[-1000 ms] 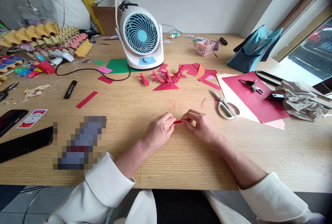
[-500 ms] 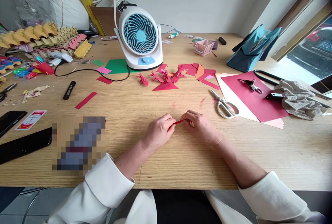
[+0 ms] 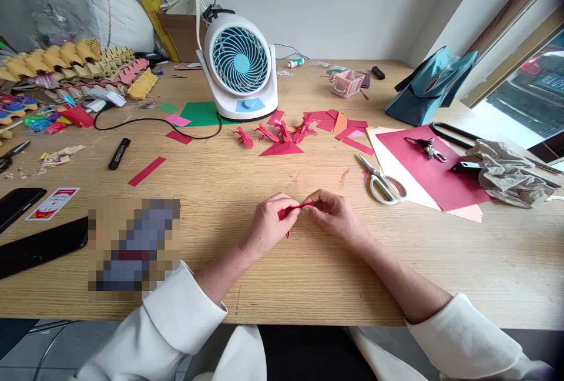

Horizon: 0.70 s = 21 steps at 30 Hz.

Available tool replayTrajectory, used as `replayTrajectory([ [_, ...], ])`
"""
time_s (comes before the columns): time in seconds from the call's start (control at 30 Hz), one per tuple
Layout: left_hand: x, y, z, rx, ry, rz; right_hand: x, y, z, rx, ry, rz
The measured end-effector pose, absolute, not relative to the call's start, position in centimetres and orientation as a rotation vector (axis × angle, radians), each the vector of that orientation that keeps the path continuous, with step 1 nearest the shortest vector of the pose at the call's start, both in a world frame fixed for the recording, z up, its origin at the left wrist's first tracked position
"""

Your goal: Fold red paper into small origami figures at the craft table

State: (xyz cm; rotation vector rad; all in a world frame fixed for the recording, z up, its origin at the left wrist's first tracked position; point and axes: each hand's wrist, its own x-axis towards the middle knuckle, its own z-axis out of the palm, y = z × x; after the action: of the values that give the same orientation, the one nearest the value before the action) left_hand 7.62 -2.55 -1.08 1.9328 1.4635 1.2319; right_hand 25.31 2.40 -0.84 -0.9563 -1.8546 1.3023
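Observation:
A small piece of folded red paper (image 3: 286,213) is pinched between my two hands, low over the table in front of me. My left hand (image 3: 272,221) grips its wider part, and a narrow red tip sticks out below those fingers. The thin right end sits between the thumb and forefinger of my right hand (image 3: 331,216). Much of the paper is hidden by my fingers. Beyond my hands lie several folded red paper figures (image 3: 282,131), with a flatter red folded piece (image 3: 282,149) in front of them. White-handled scissors (image 3: 384,184) rest open to the right.
A white and blue fan (image 3: 241,66) stands at the back. Red sheets (image 3: 434,166), a teal bag (image 3: 429,90) and crumpled grey cloth (image 3: 511,172) occupy the right. Leftward are a black marker (image 3: 119,153), a red strip (image 3: 147,171), phones (image 3: 44,246) and egg trays (image 3: 66,66).
Both hands have turned slightly, and more of the red paper now shows, including a tip below my left fingers. My right thumb has come into view on the paper's thin end.

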Motion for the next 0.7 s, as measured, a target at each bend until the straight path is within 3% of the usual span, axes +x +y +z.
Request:
replayTrajectory([
  [0.7, 7.59, -2.28, -0.97, 1.757, 1.374, 1.192, 25.71, 2.37, -0.35, -0.908, -1.914, 1.17],
])
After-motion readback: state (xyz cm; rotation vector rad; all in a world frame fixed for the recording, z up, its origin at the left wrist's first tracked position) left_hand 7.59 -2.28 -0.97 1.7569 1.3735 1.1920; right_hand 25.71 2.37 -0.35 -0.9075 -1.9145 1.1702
